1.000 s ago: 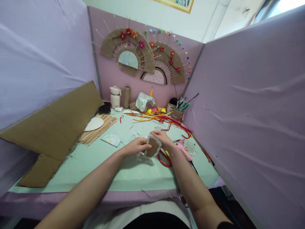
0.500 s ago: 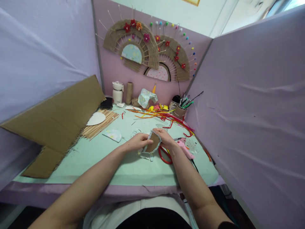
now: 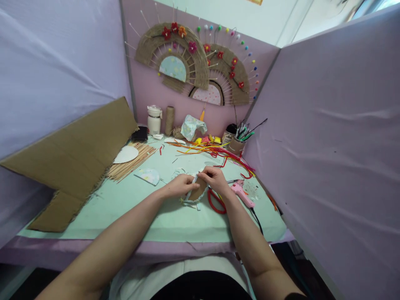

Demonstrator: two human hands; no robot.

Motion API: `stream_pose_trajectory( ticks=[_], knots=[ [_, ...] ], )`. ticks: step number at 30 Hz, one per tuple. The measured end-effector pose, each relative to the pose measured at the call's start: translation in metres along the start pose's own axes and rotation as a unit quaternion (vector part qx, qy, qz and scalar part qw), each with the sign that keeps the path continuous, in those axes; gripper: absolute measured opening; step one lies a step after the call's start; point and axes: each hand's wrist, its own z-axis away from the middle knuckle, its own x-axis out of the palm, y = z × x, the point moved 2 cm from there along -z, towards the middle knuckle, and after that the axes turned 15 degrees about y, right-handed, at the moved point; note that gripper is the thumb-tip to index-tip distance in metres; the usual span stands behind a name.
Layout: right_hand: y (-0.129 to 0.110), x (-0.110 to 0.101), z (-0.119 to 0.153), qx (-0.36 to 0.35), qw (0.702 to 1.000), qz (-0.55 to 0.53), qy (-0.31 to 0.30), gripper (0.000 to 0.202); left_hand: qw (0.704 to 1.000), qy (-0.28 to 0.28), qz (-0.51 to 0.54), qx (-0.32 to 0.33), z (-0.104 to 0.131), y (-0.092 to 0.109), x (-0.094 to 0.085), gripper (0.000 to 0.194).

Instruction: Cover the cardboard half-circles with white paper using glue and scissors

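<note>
Between my hands is a small piece of brown cardboard (image 3: 197, 192) edged with pale blue fabric. My left hand (image 3: 182, 186) is closed on its left side, thumb lying over the cardboard face. At its upper right edge, my right hand (image 3: 215, 179) pinches the fabric border between thumb and fingers. Red-handled scissors (image 3: 215, 204) lie on the table just below my right hand, blades partly hidden. A pink glue gun (image 3: 243, 195) rests to the right of them. Left of my hands lies a fabric-covered half-round piece (image 3: 148, 176).
A large cardboard sheet (image 3: 78, 154) leans at the left, beside thin wooden sticks (image 3: 131, 163) and a white oval (image 3: 126, 154). Coloured pipe cleaners (image 3: 218, 151), a white jar (image 3: 154, 121), a twine spool (image 3: 169, 121) and a pen holder (image 3: 236, 146) stand or lie at the back.
My right hand has shifted its grip along the upper right edge, fingers now bent over the fabric border. My left hand keeps its hold, and the cardboard piece has tilted slightly.
</note>
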Motion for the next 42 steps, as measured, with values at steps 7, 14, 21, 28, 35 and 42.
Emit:
stream_pose_trajectory(
  ticks=[7,14,21,28,35,42],
  knots=[
    [0.002,-0.002,0.000,0.145,0.985,-0.045,-0.079,0.049,0.997,-0.069,0.024,0.006,0.002,0.001,-0.001,0.031],
    [-0.003,0.000,0.002,0.103,0.985,-0.066,-0.122,0.030,0.999,-0.024,-0.015,0.032,0.000,-0.001,-0.002,0.027],
    [0.009,-0.007,0.001,0.240,0.952,-0.166,-0.092,0.059,0.997,-0.007,0.074,0.011,-0.001,0.004,-0.007,0.035],
    [0.013,0.000,0.003,0.254,0.950,-0.174,-0.048,0.038,0.998,0.008,0.066,-0.001,-0.002,0.002,-0.006,0.035],
    [0.005,0.003,0.002,0.053,0.996,-0.035,0.056,0.034,0.996,0.074,0.032,0.022,-0.007,-0.008,-0.004,0.033],
    [0.027,0.001,0.000,0.252,0.951,-0.178,0.026,0.053,0.992,0.066,0.106,-0.026,-0.007,-0.005,-0.004,0.039]
  ],
)
